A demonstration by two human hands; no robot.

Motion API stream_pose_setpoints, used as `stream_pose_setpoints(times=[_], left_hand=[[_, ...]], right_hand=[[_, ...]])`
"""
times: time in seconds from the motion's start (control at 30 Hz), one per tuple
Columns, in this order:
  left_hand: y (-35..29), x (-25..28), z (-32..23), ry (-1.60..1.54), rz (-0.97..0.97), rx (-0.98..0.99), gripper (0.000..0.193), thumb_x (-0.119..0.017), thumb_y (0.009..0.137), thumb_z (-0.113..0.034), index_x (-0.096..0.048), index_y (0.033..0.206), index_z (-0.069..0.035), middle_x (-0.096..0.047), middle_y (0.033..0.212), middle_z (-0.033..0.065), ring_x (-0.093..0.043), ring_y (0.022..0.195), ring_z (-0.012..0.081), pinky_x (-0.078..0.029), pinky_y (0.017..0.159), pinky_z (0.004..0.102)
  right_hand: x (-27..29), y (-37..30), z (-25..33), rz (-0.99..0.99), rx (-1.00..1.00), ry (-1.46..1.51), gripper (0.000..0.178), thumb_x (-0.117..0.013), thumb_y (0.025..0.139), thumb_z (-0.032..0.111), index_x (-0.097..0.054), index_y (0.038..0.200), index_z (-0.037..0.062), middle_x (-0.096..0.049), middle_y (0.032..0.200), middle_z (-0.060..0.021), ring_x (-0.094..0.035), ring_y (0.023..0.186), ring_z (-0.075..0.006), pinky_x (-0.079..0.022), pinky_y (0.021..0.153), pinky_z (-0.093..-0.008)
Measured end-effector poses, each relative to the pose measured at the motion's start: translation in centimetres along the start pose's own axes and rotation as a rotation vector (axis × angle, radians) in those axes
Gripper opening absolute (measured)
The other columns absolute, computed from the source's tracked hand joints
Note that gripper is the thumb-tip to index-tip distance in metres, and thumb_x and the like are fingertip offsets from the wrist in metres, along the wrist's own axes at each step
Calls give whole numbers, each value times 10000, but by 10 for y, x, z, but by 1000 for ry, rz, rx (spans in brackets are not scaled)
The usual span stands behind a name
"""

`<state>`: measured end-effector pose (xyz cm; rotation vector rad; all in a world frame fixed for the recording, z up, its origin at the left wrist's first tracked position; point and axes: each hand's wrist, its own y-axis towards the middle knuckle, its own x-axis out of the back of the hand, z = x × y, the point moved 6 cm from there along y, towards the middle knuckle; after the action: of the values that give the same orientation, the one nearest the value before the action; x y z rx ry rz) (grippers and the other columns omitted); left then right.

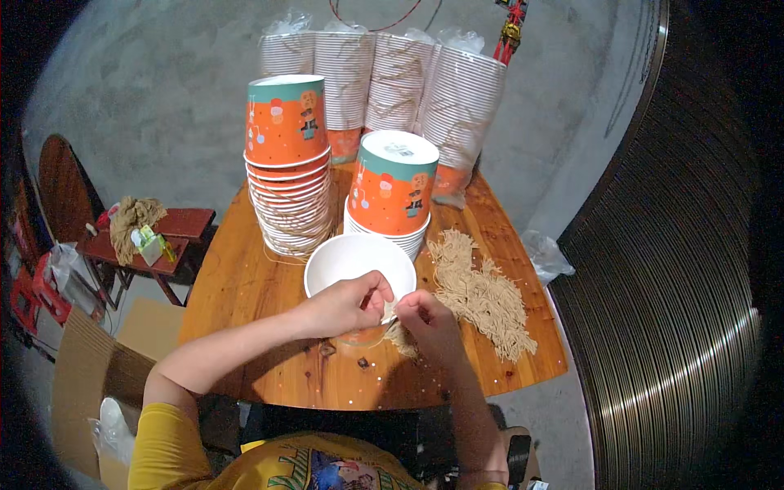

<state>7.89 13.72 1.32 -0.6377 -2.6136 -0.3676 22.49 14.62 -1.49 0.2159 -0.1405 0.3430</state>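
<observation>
A white-lined paper tub (351,257) stands tilted near the front of the table, its open mouth facing up. My left hand (347,306) is over its near rim, fingers closed in a pinch. Beside it my right hand (429,322) is pinched shut too, close to the left fingertips at the rim. What the fingers hold is too small to make out. A small tuft of tan strings (402,341) lies just under my right hand. To the right spreads a larger pile of tan strings (486,302).
Behind the tub stand two stacks of upturned orange paper tubs (286,131) (392,192), the left one with strings looped round it. Bagged tub stacks (461,90) line the far edge of the wooden table (278,351). Cardboard boxes (98,367) sit at lower left.
</observation>
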Motion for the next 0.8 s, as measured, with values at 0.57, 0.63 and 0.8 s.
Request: stream_pose_setpoints(times=[0.57,0.63,0.8], left_hand=[[-2,2,-2,262,-114,-84,114,-569,812,-103,-559,860,0,-587,771,126,-567,772,258,-461,723,360],[-4,3,-7,286,-135,-99,115,-567,814,-110,-557,853,-3,-583,776,133,-558,791,279,-455,733,373],[-7,5,-11,341,-182,-131,119,-566,821,-122,-553,850,-7,-575,778,127,-551,805,281,-450,741,372]], right_hand=[[7,-2,-13,-28,61,-4,109,-572,905,157,-556,838,73,-492,665,58,-442,580,-34,-373,523,-201],[7,-5,-13,-28,39,31,110,-579,902,157,-559,835,73,-498,677,61,-441,593,-32,-371,534,-197],[8,-8,-23,-13,-100,184,106,-594,896,160,-568,844,72,-509,696,64,-439,620,-29,-368,551,-194]])
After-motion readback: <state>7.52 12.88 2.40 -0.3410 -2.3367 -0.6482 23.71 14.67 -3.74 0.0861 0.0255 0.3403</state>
